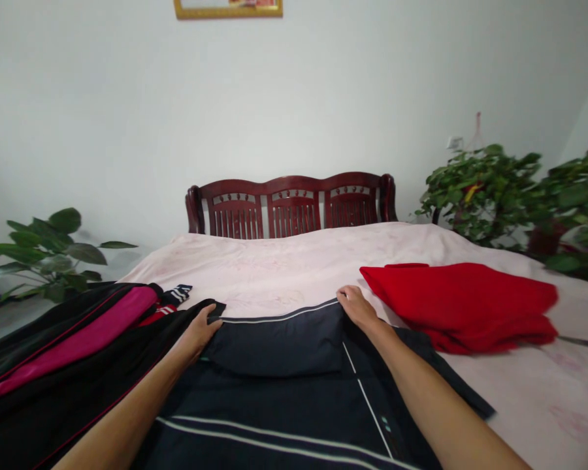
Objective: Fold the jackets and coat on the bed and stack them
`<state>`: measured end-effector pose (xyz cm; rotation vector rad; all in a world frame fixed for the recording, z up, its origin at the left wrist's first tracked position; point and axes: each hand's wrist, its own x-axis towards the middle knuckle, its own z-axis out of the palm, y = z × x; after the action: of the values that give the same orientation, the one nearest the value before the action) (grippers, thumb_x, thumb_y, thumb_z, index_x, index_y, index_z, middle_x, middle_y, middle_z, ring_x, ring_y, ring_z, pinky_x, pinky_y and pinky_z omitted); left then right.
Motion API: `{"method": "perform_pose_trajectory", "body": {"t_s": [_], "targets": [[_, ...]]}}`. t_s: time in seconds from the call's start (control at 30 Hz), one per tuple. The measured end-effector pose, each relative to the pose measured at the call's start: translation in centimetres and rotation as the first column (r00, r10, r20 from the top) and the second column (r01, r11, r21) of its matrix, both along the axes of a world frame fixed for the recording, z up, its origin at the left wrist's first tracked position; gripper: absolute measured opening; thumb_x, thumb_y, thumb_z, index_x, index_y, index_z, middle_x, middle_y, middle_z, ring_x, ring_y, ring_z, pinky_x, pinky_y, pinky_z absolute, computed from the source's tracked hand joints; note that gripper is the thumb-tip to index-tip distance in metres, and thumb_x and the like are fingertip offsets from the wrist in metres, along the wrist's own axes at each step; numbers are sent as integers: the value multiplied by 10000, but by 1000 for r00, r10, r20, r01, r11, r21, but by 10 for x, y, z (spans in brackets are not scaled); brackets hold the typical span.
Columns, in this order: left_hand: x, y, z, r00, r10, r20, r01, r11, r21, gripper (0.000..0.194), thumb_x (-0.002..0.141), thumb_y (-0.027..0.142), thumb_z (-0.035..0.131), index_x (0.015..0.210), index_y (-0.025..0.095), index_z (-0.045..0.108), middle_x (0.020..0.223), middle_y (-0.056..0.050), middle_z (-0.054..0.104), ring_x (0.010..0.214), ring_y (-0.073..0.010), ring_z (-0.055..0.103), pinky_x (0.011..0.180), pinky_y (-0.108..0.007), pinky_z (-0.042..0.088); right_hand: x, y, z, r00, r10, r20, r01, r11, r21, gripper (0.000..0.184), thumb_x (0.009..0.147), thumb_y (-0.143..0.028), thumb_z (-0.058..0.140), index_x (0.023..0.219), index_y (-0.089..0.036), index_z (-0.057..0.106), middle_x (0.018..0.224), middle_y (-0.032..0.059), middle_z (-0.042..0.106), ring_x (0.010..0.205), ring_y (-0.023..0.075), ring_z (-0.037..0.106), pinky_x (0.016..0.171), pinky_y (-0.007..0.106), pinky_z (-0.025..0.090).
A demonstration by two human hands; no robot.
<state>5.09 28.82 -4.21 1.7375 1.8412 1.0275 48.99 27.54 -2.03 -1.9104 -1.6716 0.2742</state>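
A dark navy garment with white piping [284, 395] lies spread on the bed in front of me, and a flap of it is folded over at the far end. At the left end of that piped fold, my left hand [200, 334] pinches the fabric, thumb on top. My right hand [357, 305] has its fingers closed on the fold's right end. A dark part of the garment sticks out to the right beyond my right forearm. Whether it is a jacket or something else, I cannot tell.
Black and magenta clothing [93, 333] lies close on the left. A red cloth item [465, 303] rests on the right over the pale pink bedspread [274, 267]. Behind stand a dark red wooden bench back [294, 207] and leafy plants [485, 183] [53, 251].
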Motion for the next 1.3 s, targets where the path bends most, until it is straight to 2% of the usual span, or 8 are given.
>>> {"method": "perform_pose_trajectory", "body": {"t_s": [0.2,0.47,0.63,0.77,0.87,1.0,1.13,1.3], "targets": [[-12,3,6,989,-8,-147,8,1000,1,560,822,264,602,1355,108,529,1370,-154,614,1260,-273,583,1095,-374,417,6,-8,8,973,119,198,-102,990,-93,351,980,-385,337,1008,-229,651,1019,53,712,913,190,629,773,275,416],[-2,-5,-7,855,0,-519,-42,997,-69,445,929,353,511,1327,162,567,1271,-155,659,1200,-290,613,1010,-376,454,21,-11,-2,927,44,374,22,985,-173,431,975,-496,380,981,-209,701,1066,140,726,1046,289,653,854,390,437],[6,-20,7,784,57,-618,-78,997,-8,457,930,403,513,1346,220,567,1342,-156,590,1141,-342,617,946,-466,475,18,-15,-4,929,-73,363,140,977,-161,449,998,-417,288,1068,-210,680,1090,128,714,963,256,678,784,373,480],[20,-46,17,716,26,-697,173,961,215,430,973,372,443,1371,259,563,1483,-105,495,1323,-301,483,1117,-457,347,-3,-34,5,919,-116,376,121,993,9,448,996,-340,288,1281,-172,590,1313,169,606,1176,264,589,963,392,441],[30,-59,8,650,-187,-737,415,899,138,459,987,442,412,1392,279,553,1522,-58,478,1438,-273,360,1205,-445,223,-23,-52,-5,898,52,437,-120,984,129,483,988,-367,340,1393,-170,516,1477,137,496,1366,263,438,1128,415,328],[29,-55,-17,623,-193,-758,299,954,3,536,979,452,423,1476,255,455,1573,-86,406,1488,-313,270,1196,-563,176,-27,-58,-35,819,321,476,-340,939,-49,600,975,-486,357,1496,-193,415,1590,102,361,1483,258,271,1209,468,195],[24,-44,-31,637,-155,-755,230,973,-6,556,974,464,418,1489,255,437,1595,-91,363,1504,-309,231,1184,-563,201,-10,-48,-48,859,259,442,-217,966,-143,647,978,-496,297,1541,-177,333,1606,110,323,1499,245,233,1216,484,158],[25,-46,-26,661,-183,-727,238,971,-28,547,970,435,426,1487,255,438,1596,-103,358,1505,-313,229,1180,-582,203,-11,-46,-32,874,218,434,-123,964,-236,638,974,-465,320,1543,-179,327,1613,106,304,1503,237,221,1213,482,150]]}}
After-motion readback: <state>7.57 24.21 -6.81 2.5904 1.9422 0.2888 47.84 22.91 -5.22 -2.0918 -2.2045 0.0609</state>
